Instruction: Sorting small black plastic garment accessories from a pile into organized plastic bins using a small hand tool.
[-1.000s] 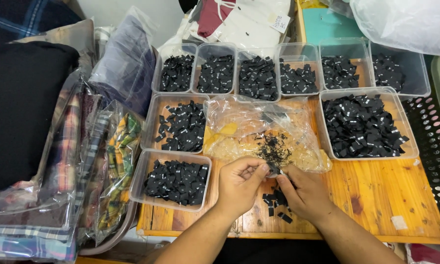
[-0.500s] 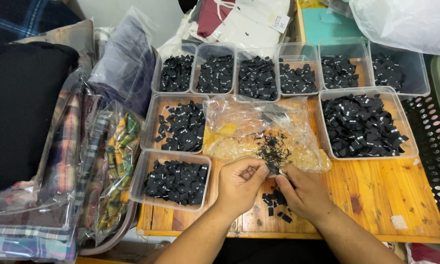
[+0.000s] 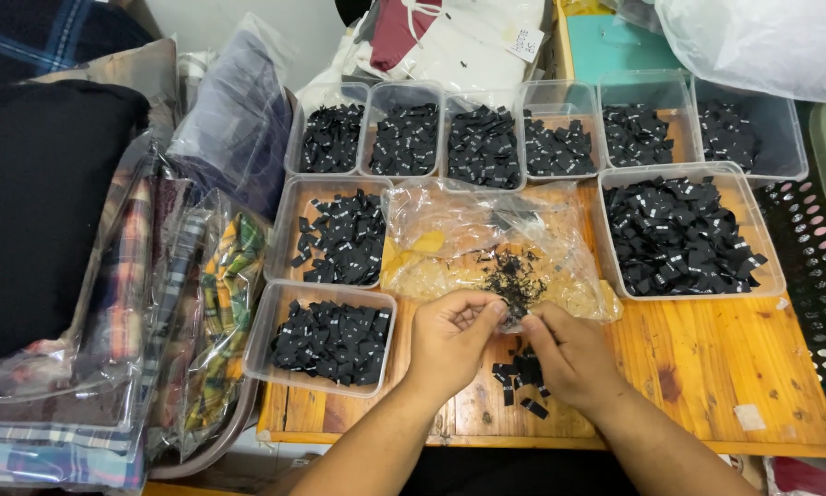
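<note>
Both hands meet over the desk (image 3: 707,367): the left hand (image 3: 450,335) and right hand (image 3: 569,354) pinch small black tags (image 3: 516,287) at the edge of a clear bag (image 3: 450,230). More tags lie just below, between the wrists, with a full tray (image 3: 289,312) beside the left hand.

Right of the clear bag (image 3: 486,248), bare wooden table (image 3: 707,367) lies open below the large tray (image 3: 689,230); trays crowd its left.

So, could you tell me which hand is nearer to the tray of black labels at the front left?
Left. The left hand is just right of the tray, nearly at its edge; the right hand lies beyond it, farther right.
</note>
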